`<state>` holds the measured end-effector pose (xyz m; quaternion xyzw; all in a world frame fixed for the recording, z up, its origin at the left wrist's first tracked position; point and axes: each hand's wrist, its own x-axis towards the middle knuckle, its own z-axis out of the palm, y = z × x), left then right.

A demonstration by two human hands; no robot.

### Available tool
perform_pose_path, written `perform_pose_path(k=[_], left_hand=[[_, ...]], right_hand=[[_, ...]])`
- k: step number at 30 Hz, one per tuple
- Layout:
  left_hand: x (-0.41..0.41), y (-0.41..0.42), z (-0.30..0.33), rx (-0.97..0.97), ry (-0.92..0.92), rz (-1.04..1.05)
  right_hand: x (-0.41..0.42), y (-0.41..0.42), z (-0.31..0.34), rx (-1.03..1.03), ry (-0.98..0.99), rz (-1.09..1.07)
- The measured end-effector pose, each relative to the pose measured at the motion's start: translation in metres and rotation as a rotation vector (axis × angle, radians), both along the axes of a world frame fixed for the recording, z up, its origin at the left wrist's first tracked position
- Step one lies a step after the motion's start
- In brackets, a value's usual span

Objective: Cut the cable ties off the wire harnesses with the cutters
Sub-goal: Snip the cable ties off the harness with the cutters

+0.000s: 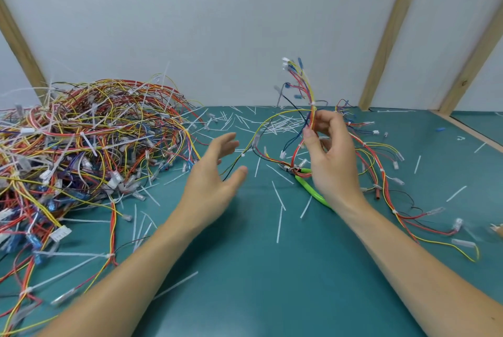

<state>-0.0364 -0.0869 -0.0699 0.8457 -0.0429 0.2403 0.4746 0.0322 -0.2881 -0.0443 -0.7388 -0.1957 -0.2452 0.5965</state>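
Cutters (313,189) lie on the green table (245,282), green handles partly under the right wrist, held by neither hand. Just beyond, the left hand (215,173) hovers with fingers spread, holding nothing. The right hand (330,157) pinches a wire harness (304,86) upright. Best to find its cable tie, steady the bundle with the left, then take up the tool.

Both forearms bare, no sleeves, gloves or jewellery.

Left hand (215,170) spread; right hand (330,157) pinching
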Motion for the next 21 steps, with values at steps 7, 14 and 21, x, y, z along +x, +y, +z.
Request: perform_pose_path(k=[7, 14, 21], left_hand=[[-0.001, -0.014, -0.005, 0.006, -0.009, -0.271], [-0.004, -0.019, 0.009, -0.517, -0.255, -0.052], [0.005, 0.003, 0.019, -0.639, -0.267, 0.09]], right_hand=[[-0.023, 0.019, -0.005, -0.318, -0.239, 0.224], [-0.029, 0.024, -0.011, -0.497, -0.149, 0.394], [-0.005, 0.003, -0.018, -0.841, 0.004, 0.009]])
